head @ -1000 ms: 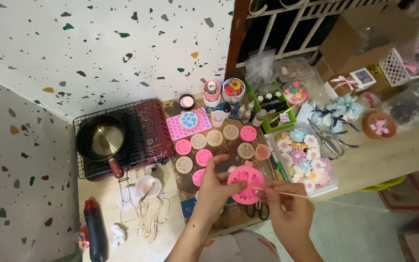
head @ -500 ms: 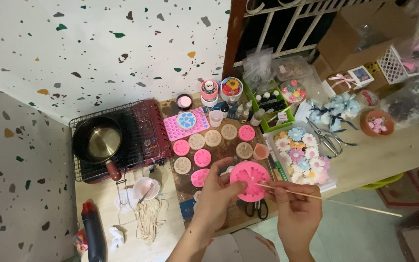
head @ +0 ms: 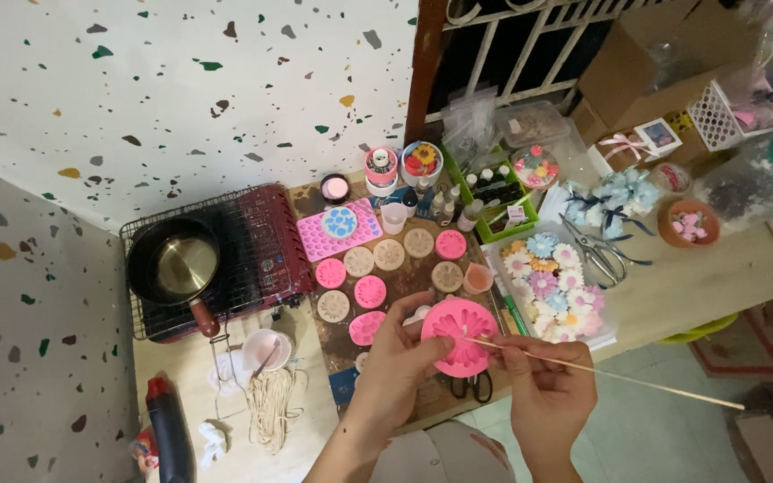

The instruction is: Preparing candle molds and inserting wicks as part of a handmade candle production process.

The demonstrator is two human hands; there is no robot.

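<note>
Just above the near edge of the worktop (head: 673,295), I had both hands up and close together, each closed on its own thing. My left hand (head: 395,358) was clamped on the pink flower mould (head: 460,334), thumb and fingers curled round its left rim, holding it tilted so its hollowed face looked up at me. My right hand (head: 543,389) was pinched shut on the thin wooden skewer (head: 619,377) close to its inner end. The relation that mattered was the skewer's long axis: it ran nearly level, from its tip resting at the middle of the mould's face, out rightward and slightly down, past my right hand and well beyond the edge of the worktop. So the mould lay to the left of my right hand and directly against my left, with the skewer bridging the two. Whether the tip was pressed into a cavity or only lying on the surface, I could not tell. Behind the mould, smaller round moulds (head: 378,273) lay in rows, with a tray of finished coloured flowers (head: 552,286) to the right and scissors (head: 597,255) beyond.
</note>
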